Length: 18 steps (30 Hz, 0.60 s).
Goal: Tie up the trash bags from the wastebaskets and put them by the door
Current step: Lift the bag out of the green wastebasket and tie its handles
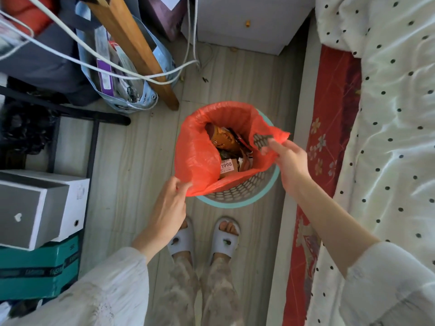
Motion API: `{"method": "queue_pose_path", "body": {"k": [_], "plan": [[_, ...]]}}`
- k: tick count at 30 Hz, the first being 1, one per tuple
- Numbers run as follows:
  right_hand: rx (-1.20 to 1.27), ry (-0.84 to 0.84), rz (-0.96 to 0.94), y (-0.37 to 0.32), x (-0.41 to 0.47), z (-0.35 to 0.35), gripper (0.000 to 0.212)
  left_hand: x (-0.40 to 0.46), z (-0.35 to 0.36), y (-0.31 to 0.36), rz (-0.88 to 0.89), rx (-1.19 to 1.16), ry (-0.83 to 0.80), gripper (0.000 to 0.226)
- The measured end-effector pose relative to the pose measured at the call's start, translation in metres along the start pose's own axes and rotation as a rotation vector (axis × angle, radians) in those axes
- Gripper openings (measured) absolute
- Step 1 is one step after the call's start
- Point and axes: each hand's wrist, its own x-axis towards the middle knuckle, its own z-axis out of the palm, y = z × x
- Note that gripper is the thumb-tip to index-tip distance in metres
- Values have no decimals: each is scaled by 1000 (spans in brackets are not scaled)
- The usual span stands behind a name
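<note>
Wastebasket (244, 194) base and floor beneath, hidden.

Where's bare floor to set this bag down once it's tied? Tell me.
Bare floor lies left of the wastebasket, bordered by the black frame; more beyond it, before the white cabinet. Crowded: around the wooden leg with the blue bag.

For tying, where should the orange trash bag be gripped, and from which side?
Probably at its loose top edge, from above. The orange bag still sits in the wastebasket; the left hand and right hand already pinch opposite flaps pulled off the rim.
</note>
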Motion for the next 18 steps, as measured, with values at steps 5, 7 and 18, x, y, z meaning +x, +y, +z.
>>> {"method": "queue_pose_path", "body": {"k": [5,7,18], "plan": [[-383,-44,-120,10,-14,3,14,5,-9,-3,-285,240,-233,40],[-426,-47,-139,12,-17,4,12,4,-14,-7,-245,326,-268,23],[-289,-38,-58,-15,-31,8,15,13,-56,-6,185,534,-227,42]]}}
